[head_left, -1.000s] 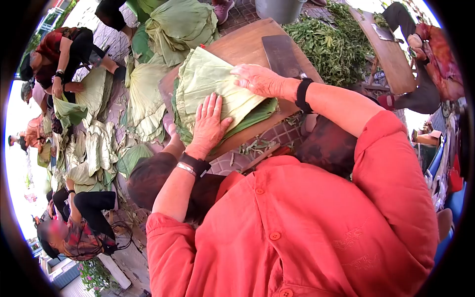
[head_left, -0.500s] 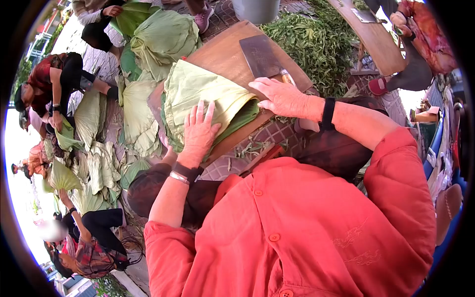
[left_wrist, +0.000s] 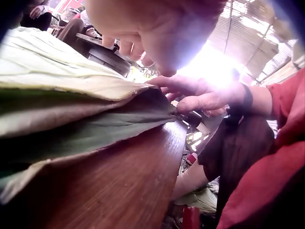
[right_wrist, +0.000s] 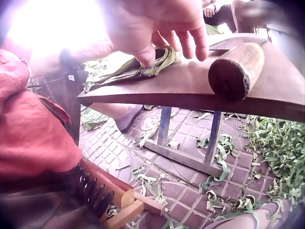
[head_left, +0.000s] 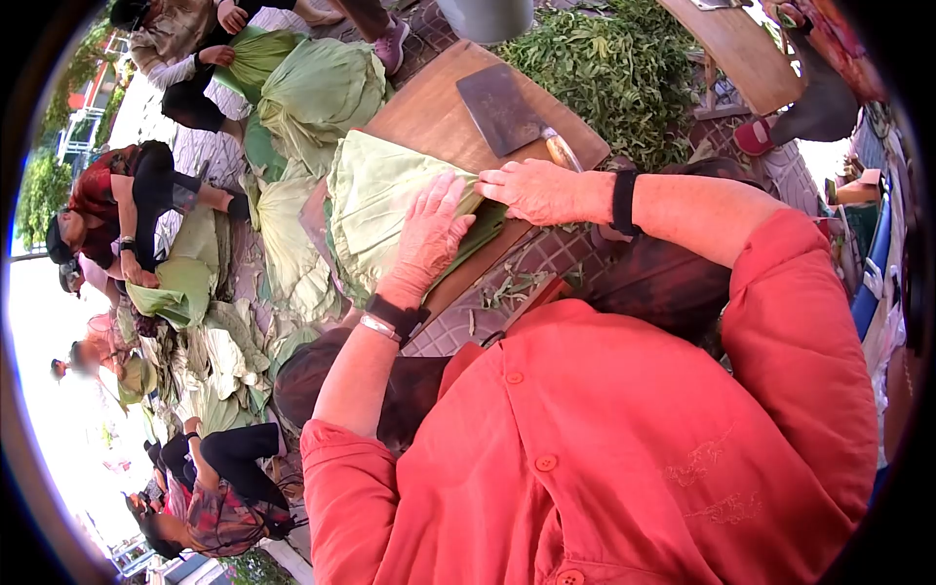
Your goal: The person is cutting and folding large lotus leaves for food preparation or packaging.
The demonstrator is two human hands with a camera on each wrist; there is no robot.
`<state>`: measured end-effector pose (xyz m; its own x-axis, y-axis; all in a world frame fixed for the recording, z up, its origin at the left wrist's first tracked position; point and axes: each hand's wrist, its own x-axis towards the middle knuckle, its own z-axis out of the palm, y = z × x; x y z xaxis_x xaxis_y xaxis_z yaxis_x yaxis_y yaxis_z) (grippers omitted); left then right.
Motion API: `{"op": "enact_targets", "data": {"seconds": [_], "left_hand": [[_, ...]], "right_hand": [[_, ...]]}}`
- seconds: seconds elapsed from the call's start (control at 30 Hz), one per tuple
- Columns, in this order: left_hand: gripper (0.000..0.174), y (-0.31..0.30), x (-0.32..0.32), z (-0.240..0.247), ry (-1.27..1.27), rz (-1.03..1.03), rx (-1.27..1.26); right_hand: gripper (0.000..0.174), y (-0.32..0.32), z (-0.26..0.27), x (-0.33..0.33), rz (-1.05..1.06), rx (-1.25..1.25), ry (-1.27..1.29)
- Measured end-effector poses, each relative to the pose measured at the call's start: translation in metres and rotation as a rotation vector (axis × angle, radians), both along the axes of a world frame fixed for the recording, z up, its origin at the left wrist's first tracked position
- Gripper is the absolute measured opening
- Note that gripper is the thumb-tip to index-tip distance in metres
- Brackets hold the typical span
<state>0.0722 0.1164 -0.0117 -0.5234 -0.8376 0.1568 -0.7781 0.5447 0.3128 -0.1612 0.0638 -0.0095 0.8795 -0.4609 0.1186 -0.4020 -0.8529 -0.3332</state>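
A stack of large pale green leaves (head_left: pixel 375 195), folded into a wedge, lies on a wooden board (head_left: pixel 419 102). My left hand (head_left: pixel 426 234) rests on top of it with fingers extended, close to the narrow right end. That end is gathered between the thumb and fingers of my right hand (head_left: pixel 546 192). In the left wrist view, darker green layers of the leaves (left_wrist: pixel 114 121) show under the pale top one. Beyond the right hand's fingers, a cleaver (head_left: pixel 497 107) lies flat on the board, its wooden handle (right_wrist: pixel 238 71) jutting toward the board's edge.
Shredded greens (head_left: pixel 624 83) are heaped on the paving behind the board, near a grey bucket (head_left: pixel 485 15). More big leaves (head_left: pixel 322 88) lie to the left, where several people sit handling leaves. Another wooden board (head_left: pixel 741 54) stands at the upper right.
My right hand has gone from lying on top of the leaves to their right end and now pinches it. My left hand has slid rightward over the leaves, whose right end looks narrower.
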Motion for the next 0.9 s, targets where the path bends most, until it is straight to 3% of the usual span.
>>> {"op": "enact_targets", "data": {"seconds": [0.1,0.23,0.33,0.6,0.9], "left_hand": [[0.076,0.001,-0.012,-0.022,0.049,-0.059,0.139],[0.078,0.003,-0.012,-0.027,0.016,-0.082,0.094],[0.082,0.004,-0.013,-0.024,0.036,-0.081,0.074],[0.082,0.008,-0.027,-0.019,-0.003,-0.012,0.002],[0.075,0.011,-0.034,-0.020,0.002,0.026,-0.012]], "right_hand": [[0.039,0.002,-0.004,-0.004,-0.061,0.056,-0.061],[0.036,0.005,0.019,-0.013,-0.406,0.320,0.012],[0.034,0.010,0.020,-0.019,-0.423,0.539,0.103],[0.046,0.027,0.017,-0.002,-0.324,0.260,0.232],[0.016,0.030,0.003,-0.001,-0.181,0.016,0.197]]}}
